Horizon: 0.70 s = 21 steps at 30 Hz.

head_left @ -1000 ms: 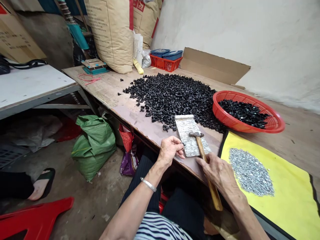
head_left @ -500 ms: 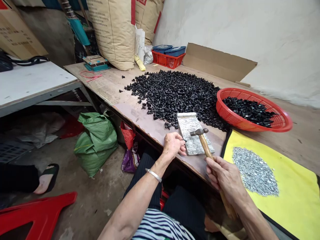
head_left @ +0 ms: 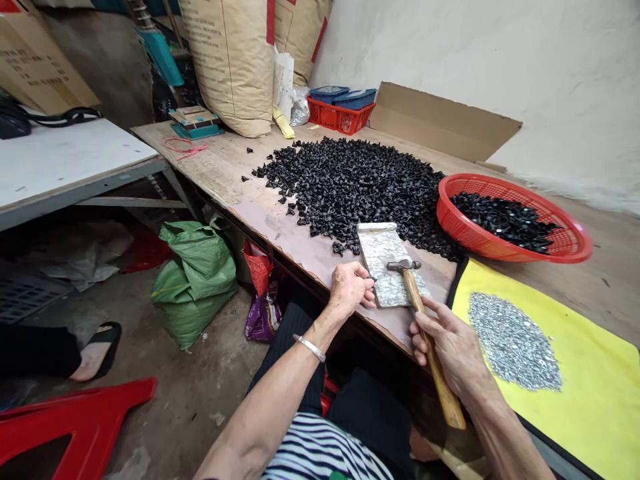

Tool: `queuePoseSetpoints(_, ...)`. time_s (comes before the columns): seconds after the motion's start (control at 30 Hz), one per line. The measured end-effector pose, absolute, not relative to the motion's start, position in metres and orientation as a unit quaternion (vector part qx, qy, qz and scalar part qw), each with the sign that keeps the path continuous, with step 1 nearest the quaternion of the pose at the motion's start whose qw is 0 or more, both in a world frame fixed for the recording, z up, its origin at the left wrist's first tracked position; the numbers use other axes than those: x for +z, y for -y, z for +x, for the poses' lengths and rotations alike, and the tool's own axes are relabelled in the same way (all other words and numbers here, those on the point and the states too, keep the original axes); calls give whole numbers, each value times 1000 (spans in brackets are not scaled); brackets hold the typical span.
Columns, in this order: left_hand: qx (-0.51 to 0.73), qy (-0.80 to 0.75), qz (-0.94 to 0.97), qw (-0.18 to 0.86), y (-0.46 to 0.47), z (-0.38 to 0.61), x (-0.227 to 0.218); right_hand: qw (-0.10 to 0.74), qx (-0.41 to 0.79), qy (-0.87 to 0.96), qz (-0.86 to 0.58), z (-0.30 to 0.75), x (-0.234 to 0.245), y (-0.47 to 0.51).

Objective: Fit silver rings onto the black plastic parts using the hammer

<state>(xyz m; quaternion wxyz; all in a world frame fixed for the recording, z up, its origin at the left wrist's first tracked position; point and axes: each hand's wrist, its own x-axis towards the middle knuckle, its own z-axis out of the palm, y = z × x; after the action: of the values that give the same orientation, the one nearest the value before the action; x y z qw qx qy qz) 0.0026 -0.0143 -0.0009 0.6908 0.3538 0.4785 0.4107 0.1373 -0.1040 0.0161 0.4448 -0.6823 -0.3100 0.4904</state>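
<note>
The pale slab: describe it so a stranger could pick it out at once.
On the wooden table, find the broad heap of small black parts. At its near edge, left of the yellow cloth, lies the pale slab, overlapped in view by a hammer's head. Its mottled grey-white face and raised far end set it apart from its black and yellow neighbours.

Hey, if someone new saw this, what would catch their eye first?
Likely the wide heap of small black parts spread across the table. Right of it sit a red basket of black pieces and, nearer the camera, a yellow mat bearing silvery bits. In front, the right hand holds a hammer.
</note>
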Motion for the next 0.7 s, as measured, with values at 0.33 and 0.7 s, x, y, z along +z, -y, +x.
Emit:
queuePoseSetpoints(0.33, 415, -414, 358, 727, 47, -17, 15, 295, 56, 612, -731, 132, 35, 116)
queuePoseSetpoints(0.7, 370, -390, 367, 759, 80, -26, 38, 486, 325, 520, -623, 110, 35, 122)
